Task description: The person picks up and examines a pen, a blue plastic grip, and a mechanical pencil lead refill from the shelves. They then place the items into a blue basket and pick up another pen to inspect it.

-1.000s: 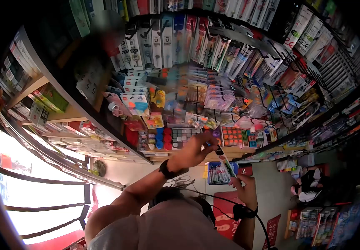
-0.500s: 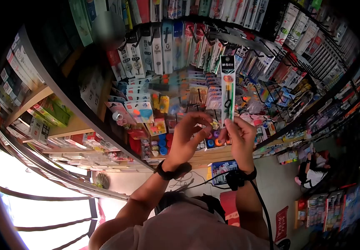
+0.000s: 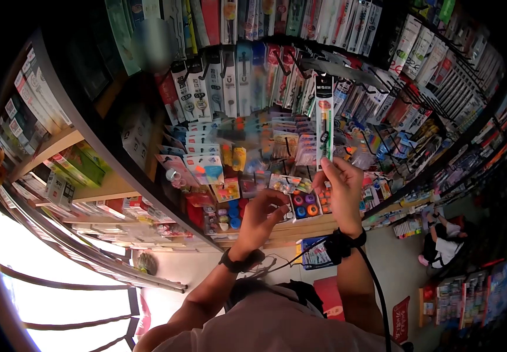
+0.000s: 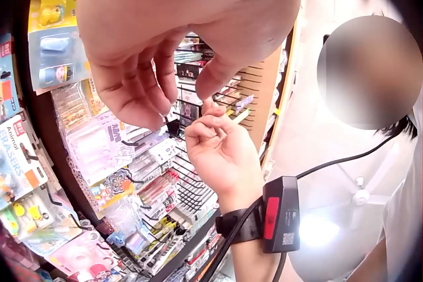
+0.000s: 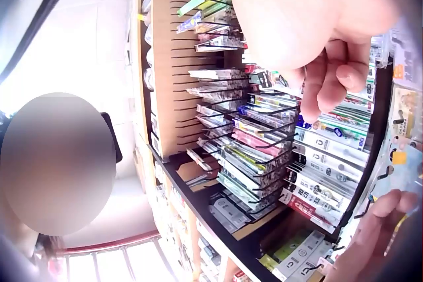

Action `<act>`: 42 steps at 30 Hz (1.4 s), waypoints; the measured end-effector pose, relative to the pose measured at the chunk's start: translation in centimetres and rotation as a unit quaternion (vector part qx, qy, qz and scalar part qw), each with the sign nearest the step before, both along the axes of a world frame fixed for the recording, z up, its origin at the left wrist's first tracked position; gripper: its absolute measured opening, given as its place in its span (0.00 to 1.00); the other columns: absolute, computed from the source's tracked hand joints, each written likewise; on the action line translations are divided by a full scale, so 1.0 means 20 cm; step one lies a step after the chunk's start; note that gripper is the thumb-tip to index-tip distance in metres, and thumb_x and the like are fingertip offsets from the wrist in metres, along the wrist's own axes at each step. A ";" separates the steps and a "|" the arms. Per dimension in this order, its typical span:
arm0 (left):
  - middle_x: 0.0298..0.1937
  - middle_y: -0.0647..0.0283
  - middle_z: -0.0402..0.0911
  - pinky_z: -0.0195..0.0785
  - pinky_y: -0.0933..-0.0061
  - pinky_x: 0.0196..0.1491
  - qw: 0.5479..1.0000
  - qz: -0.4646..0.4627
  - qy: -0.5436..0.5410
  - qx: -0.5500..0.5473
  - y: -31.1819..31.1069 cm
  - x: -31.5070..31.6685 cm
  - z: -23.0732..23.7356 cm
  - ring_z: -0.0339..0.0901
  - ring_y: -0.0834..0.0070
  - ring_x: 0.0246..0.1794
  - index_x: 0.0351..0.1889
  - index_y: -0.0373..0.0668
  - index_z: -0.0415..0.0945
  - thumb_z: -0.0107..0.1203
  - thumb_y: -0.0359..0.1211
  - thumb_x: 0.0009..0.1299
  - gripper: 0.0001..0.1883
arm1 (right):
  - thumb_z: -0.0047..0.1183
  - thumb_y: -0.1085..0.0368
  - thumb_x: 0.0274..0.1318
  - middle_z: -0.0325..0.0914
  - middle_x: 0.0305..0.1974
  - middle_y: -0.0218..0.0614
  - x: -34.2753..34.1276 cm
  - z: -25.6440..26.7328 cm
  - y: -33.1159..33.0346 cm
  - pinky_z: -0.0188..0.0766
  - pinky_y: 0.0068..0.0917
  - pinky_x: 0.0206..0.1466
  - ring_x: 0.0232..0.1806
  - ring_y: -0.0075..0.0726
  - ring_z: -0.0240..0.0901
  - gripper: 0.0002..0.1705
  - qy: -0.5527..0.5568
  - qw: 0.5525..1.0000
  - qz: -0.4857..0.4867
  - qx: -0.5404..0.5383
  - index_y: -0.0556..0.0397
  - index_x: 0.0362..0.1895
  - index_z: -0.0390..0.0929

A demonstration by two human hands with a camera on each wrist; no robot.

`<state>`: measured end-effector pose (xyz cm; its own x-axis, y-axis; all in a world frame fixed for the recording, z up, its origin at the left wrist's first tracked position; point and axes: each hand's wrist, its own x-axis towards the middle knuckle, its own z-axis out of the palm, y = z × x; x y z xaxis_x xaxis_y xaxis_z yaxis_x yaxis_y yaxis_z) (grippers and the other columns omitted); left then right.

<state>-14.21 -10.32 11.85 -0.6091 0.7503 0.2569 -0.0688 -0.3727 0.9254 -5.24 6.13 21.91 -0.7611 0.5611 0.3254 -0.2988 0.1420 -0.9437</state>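
Note:
In the head view a slim pen packet (image 3: 324, 120), with a black header and a clear sleeve edged in green, stands nearly upright before the racks. My right hand (image 3: 342, 190) pinches its lower end between thumb and fingers. To the left and lower, my left hand (image 3: 259, 217) hovers apart from the packet, fingers loosely curled and holding nothing. The left wrist view shows the same bent fingers of the left hand (image 4: 152, 77) near the right hand (image 4: 228, 156). In the right wrist view, the right hand (image 5: 310, 17) largely hides the packet.
Hooks of packaged pens (image 3: 230, 82) line the rack behind. Below hang carded small goods (image 3: 206, 167), above trays of round colourful items (image 3: 305, 205). A side shelf (image 3: 98, 190) stands left. On the floor is a blue basket (image 3: 315, 255); a person (image 3: 443, 240) sits at right.
The packet swung from tilted low between both hands to upright in the right hand. My left hand has let go and drawn down and left of it.

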 end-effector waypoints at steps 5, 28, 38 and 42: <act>0.46 0.63 0.78 0.72 0.76 0.47 1.000 0.011 -0.007 -0.013 -0.04 0.00 -0.03 0.75 0.79 0.45 0.48 0.34 0.72 0.57 0.24 0.70 0.10 | 0.52 0.61 0.68 0.75 0.19 0.36 -0.02 -0.01 0.02 0.61 0.23 0.24 0.17 0.23 0.66 0.17 0.006 1.000 0.003 -0.009 0.61 0.29 0.76; 0.45 0.62 0.80 0.70 0.78 0.43 0.979 0.187 -0.008 -0.080 -0.40 -0.10 -0.14 0.77 0.80 0.41 0.49 0.33 0.73 0.54 0.26 0.72 0.09 | 0.53 0.57 0.69 0.73 0.16 0.35 -0.34 -0.12 0.08 0.60 0.25 0.21 0.15 0.25 0.65 0.22 0.063 0.994 0.016 -0.090 0.57 0.21 0.74; 0.44 0.60 0.79 0.73 0.75 0.43 0.971 0.225 -0.025 -0.073 -0.44 -0.11 -0.14 0.79 0.75 0.42 0.47 0.32 0.74 0.56 0.25 0.71 0.09 | 0.55 0.51 0.68 0.67 0.09 0.30 -0.46 -0.12 0.09 0.49 0.22 0.13 0.08 0.21 0.57 0.30 0.033 0.993 -0.062 -0.093 0.55 0.15 0.74; 0.46 0.58 0.78 0.73 0.74 0.43 0.973 0.211 -0.035 -0.082 -0.41 -0.11 -0.17 0.79 0.75 0.42 0.48 0.32 0.74 0.56 0.27 0.72 0.10 | 0.56 0.51 0.67 0.66 0.09 0.29 -0.43 -0.15 0.10 0.48 0.22 0.13 0.08 0.20 0.58 0.29 0.034 0.993 -0.058 -0.101 0.55 0.15 0.74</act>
